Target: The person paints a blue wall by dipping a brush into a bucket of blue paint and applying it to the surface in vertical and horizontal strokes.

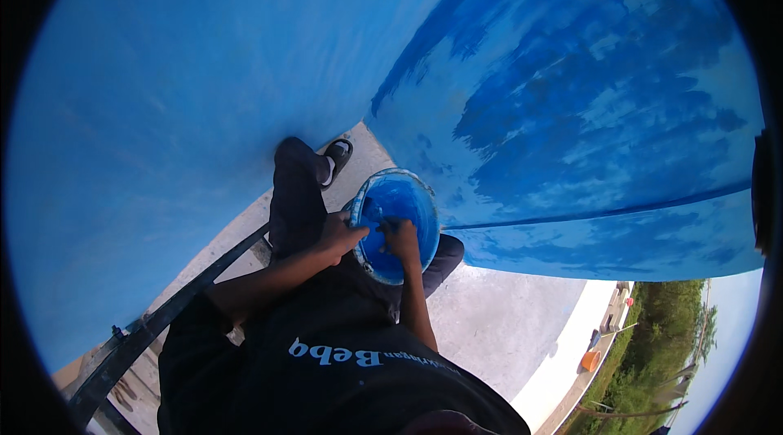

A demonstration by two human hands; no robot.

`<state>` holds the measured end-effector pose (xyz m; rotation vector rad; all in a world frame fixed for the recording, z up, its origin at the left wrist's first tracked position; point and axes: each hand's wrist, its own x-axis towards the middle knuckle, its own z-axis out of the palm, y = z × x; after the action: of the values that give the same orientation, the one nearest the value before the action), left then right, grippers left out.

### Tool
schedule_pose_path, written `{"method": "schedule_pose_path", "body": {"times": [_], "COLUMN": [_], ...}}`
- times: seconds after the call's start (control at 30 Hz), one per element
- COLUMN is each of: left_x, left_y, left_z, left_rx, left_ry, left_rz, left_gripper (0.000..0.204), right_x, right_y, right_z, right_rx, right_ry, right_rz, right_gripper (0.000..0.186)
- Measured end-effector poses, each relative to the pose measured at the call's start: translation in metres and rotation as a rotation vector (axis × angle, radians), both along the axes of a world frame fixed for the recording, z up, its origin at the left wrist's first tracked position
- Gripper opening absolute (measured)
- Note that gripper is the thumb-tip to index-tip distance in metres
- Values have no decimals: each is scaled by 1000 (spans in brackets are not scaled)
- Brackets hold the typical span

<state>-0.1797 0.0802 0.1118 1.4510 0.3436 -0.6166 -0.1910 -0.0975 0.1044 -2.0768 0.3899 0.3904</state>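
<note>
A round bucket (423,200) smeared with blue paint sits tilted between my legs, its mouth facing me. At its left rim is my left hand (339,238), closed on the edge with the thumb laid over it. My right hand (400,238) reaches inside the bucket, fingers bent and pressed together over the blue paint (382,262). Whatever those fingers hold, if anything, is hidden against the dark blue inside.
A pale blue wall (163,92) rises on the left. On the right, another wall (555,109) carries patchy darker blue strokes. A dark metal bar (175,304) runs beside my left arm. Beyond the pale floor (514,313), an orange container (590,361) stands near greenery.
</note>
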Motion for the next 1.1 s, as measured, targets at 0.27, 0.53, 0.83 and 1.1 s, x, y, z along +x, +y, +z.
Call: {"method": "schedule_pose_path", "body": {"times": [0.27,0.53,0.83,1.1], "left_x": [5,14,24,39], "left_y": [-1,5,12,20], "left_z": [9,24,31,32], "left_rx": [-83,-50,-22,-57], "left_ry": [-57,-191,-240,-129], "left_rz": [-16,-4,-112,-57], "left_gripper": [15,16,16,18], "right_x": [1,5,5,12], "right_y": [6,14,11,-11], "right_z": [4,39,58,72], "right_rx": [-19,247,246,348], "right_ry": [-52,-76,-87,-148], "right_rz": [-10,-177,-100,-81], "right_gripper": [23,27,34,32]}}
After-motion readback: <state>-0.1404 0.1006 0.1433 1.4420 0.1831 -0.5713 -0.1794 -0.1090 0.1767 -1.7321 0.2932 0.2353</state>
